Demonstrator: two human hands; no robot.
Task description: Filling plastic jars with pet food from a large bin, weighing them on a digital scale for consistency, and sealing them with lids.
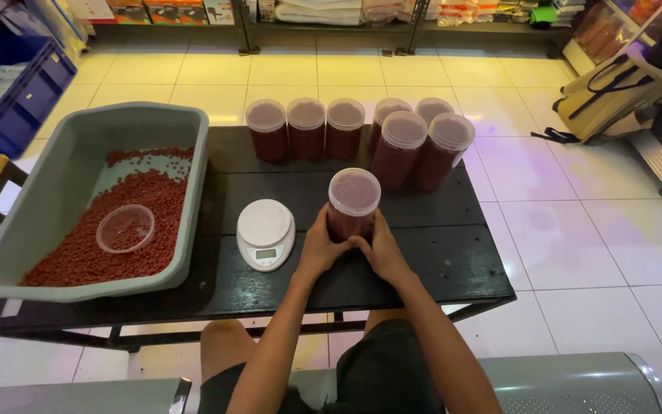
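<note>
Head view: the lidded jar (353, 202) of red pellets, probably heavyish and slick-sided, was gripped low on the tabletop (438, 253) by both hands, left (317, 249) and right (381, 249), beside the scale (266, 234).

Count: 8 clear lidded jars of red pellets total. 7 stand at the back of the table (438, 261): a row of 3 (306, 128) on the left, a cluster of 4 (415, 142) on the right. 1 jar (353, 203) sits apart near the front, with 2 hands on it, left hand (318, 249) and right hand (383, 251). 1 white kitchen scale (265, 234). 1 grey tub (63, 184) of loose pellets, holding 1 clear scoop cup (125, 228). 1 blue crate (17, 92) on the floor. 1 tan bag (611, 96).
</note>
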